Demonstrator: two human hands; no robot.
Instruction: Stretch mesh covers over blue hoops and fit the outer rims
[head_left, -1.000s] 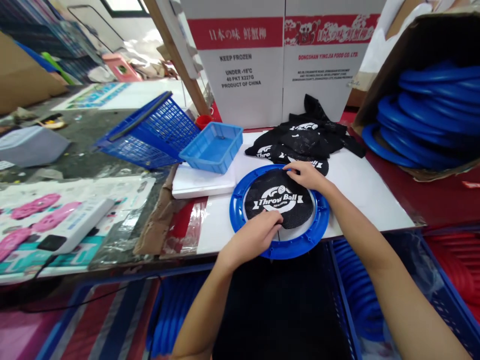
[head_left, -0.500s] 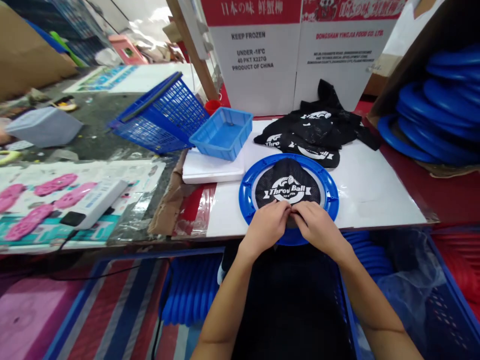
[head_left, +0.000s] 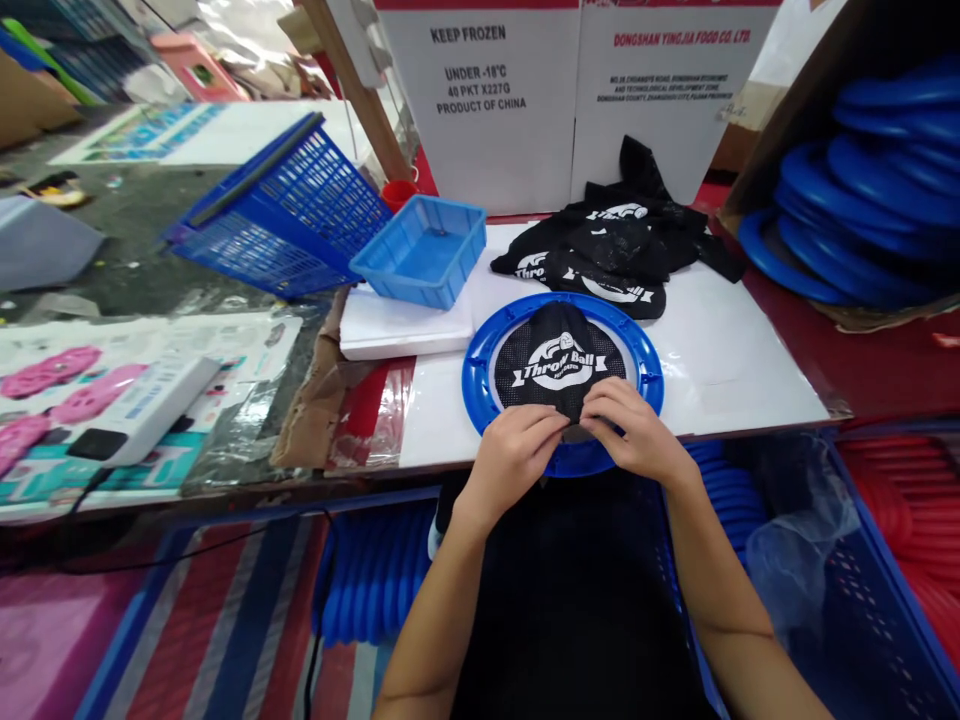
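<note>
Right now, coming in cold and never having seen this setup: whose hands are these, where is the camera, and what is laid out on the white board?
No machine here: these are a person's two bare hands, filmed by a camera on their head that looks forward and down. The left hand and right hand meet at the near edge of a round black mesh net printed "Throw Ball", pinching it where it lies inside a blue plastic ring. The ring rests on a white board. Behind it lie a pile of spare black nets and a small light blue plastic tray. A dark blue basket leans at the left; stacked blue rings fill a cardboard box at the right.
</note>
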